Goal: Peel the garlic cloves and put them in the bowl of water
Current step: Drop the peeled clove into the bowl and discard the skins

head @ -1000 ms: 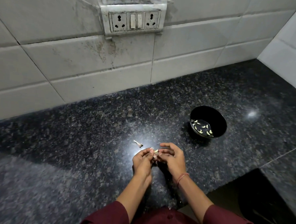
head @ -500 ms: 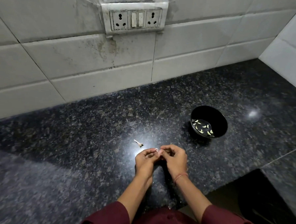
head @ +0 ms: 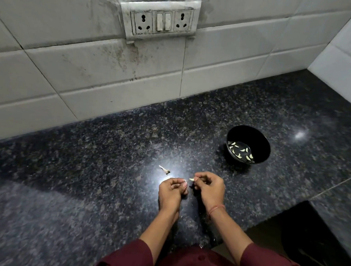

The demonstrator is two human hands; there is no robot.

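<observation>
Garlic clove point(head: 191, 179) pinched by right hand point(head: 209, 188); left hand point(head: 170, 191) curled beside.

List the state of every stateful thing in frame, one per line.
Black round bowl: upright, holds water and peeled cloves.
Pale peeled garlic cloves: in the bowl's water.
Pale garlic clove: pinched at right hand fingertips.
Left hand: fingers curled, contents hidden.
Dry garlic scrap: lying loose on speckled black granite counter.
White wall socket plate: both sockets unplugged; switch positions unclear.
</observation>
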